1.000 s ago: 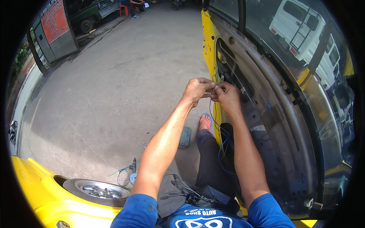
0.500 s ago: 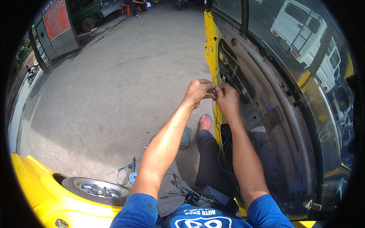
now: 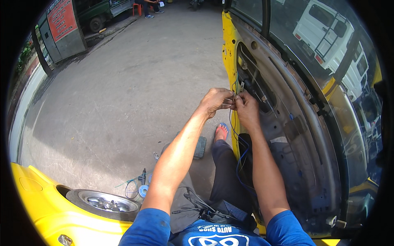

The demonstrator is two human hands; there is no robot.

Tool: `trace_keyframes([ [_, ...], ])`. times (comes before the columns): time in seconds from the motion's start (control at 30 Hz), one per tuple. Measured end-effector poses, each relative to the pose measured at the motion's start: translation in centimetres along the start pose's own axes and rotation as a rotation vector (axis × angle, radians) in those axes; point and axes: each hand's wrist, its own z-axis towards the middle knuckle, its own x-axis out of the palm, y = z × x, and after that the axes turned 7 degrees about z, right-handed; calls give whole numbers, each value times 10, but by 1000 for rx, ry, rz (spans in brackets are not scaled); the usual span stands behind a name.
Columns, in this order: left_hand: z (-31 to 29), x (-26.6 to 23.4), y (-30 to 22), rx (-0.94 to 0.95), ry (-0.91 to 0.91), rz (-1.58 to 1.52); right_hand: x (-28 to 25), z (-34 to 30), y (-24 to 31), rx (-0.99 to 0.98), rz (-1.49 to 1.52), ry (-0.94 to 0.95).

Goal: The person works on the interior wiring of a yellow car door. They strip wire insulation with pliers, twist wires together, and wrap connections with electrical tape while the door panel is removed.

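Note:
Both hands meet in front of the edge of a yellow car door (image 3: 229,49) whose inner panel is off. My left hand (image 3: 214,101) pinches a thin wire (image 3: 231,119) between thumb and fingers. Right against it, my right hand (image 3: 247,108) is closed on the same wiring; the exact spot between the fingertips is too small to make out. Dark and blue wires (image 3: 242,158) hang below the hands along the door. More thin wire runs up from the fingers to the door's opening, where rods and a black cylindrical part (image 3: 248,85) show.
Door glass (image 3: 316,49) rises on the right, with a white van beyond it. A yellow fender and wheel (image 3: 107,203) stand at lower left. On the pavement lie a blue-ringed spool (image 3: 143,190), a tool (image 3: 142,176) and a greenish block (image 3: 200,147). A person sits far off.
Both hands stay together at the wires. The fingers have shifted slightly, with the left fingers a little lower and more spread along the wire. The view has moved marginally.

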Motion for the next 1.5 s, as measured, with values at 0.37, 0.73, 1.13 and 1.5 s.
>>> trace_keyframes([
  [0.37,-13,6,6,344,-180,433,4,-2,5,97,323,38],
  [0.73,-25,13,-4,412,-286,629,-2,12,5,48,-51,54],
  [1.13,1,-5,5,104,60,-76,-4,9,33,-284,-314,4],
  [1.5,-5,-5,12,44,163,-143,-4,11,27,-407,-317,-81],
])
